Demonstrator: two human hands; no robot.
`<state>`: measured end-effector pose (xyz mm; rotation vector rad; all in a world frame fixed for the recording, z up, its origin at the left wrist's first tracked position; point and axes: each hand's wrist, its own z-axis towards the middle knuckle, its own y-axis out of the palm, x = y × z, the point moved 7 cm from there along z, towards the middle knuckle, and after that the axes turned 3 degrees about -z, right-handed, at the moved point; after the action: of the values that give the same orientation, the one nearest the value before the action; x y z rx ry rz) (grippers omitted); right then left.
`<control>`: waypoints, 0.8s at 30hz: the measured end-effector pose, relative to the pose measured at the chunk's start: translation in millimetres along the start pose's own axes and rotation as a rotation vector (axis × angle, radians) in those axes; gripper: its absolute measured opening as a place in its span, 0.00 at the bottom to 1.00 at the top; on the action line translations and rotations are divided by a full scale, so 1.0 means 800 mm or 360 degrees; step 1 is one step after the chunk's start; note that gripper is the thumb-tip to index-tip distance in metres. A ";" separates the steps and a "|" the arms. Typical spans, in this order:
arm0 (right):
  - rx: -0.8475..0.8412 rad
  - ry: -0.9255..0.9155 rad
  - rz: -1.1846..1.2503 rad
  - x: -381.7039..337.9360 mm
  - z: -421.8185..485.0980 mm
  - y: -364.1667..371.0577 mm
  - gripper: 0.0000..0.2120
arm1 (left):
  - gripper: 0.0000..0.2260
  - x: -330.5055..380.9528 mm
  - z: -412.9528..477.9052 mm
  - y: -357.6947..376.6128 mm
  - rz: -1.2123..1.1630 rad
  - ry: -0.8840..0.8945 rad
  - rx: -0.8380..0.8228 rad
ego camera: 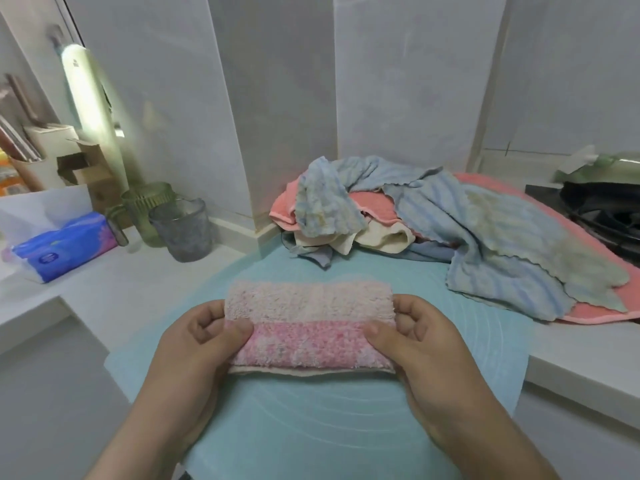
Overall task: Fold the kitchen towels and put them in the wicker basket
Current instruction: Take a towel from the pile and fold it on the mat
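Head view, the only one. Folded pink towel [308, 327] sits front and centre, a fluffy rectangle, paler pink on the far half and deeper pink on the near half, with a cream edge showing along the near side. It is over the teal mat [311, 427]; can't tell whether it rests on the mat or is lifted just off it.

Left hand [194, 351] grips the towel's left end: thumb on top of the deeper pink band, fingers curled in at the end. Right hand [436, 351] mirrors it on the right end, thumb on top, fingers curled against the end. Both pinch the same towel, one at each short end. Forearms come in from the bottom edge.

The mat covers a white counter [138, 282] and hangs a little over its front edge.

Behind the folded towel, at the far side of the mat, is an unfolded pile of towels [367, 216], well apart from the hands. A blue striped towel [502, 244] with a wavy edge drapes over the top and spills right. A coral towel [588, 306] lies under it, reaching the counter's right side. A cream towel [381, 237] is bunched low in the pile.

Left on the counter: blue tissue pack [65, 244], a green ribbed mug [149, 209] and a grey cup [183, 230] just beside each other, and an open cardboard box [90, 171] behind them. Far right, a black stove [606, 216], partly cut by the frame edge.
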<state>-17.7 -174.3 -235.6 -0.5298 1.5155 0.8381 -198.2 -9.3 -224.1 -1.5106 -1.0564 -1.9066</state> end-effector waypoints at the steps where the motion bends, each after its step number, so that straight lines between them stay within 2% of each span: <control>1: 0.0006 0.0038 0.0010 0.001 0.000 0.000 0.12 | 0.31 0.001 -0.001 0.000 0.0000 -0.0017 0.0032; 4: 0.0041 0.0170 0.0042 -0.001 0.000 0.001 0.17 | 0.16 -0.002 -0.001 -0.001 0.0000 -0.0104 0.0128; 5: 0.0044 0.0238 0.0039 -0.002 -0.002 0.002 0.22 | 0.08 -0.003 -0.001 -0.001 0.0009 -0.0156 0.0165; 6: 0.0053 0.0309 0.0033 -0.004 -0.004 0.002 0.27 | 0.04 0.000 -0.001 0.001 0.0036 -0.0208 0.0190; 7: 0.0087 0.0376 0.0028 -0.009 -0.007 0.000 0.27 | 0.04 0.004 -0.002 0.006 0.0059 -0.0268 0.0186; 9: 0.0192 0.0472 0.0000 -0.025 -0.015 -0.010 0.17 | 0.08 0.018 -0.002 0.024 0.0070 -0.0371 0.0137; 11: 0.0309 0.0524 -0.0004 -0.054 -0.028 -0.024 0.12 | 0.09 0.036 -0.001 0.047 0.0105 -0.0443 0.0048; 15: 0.0453 0.0504 0.0047 -0.138 -0.056 -0.055 0.25 | 0.14 0.086 0.005 0.115 0.0078 -0.0495 -0.0167; 18: 0.0574 0.0494 0.0066 -0.190 -0.079 -0.093 0.15 | 0.15 0.119 0.007 0.177 0.0083 -0.0482 -0.0314; 21: 0.0684 0.0438 0.0069 -0.241 -0.108 -0.142 0.14 | 0.19 0.142 -0.006 0.252 0.0086 -0.0492 -0.0460; 24: 0.0773 0.0345 0.0030 -0.298 -0.147 -0.191 0.11 | 0.16 0.161 -0.032 0.328 0.0038 -0.0487 -0.0580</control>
<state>52.7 -394.6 -35.2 -0.2497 1.8510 0.4078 -47.2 -171.7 -31.8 -2.0602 -0.8337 -1.9706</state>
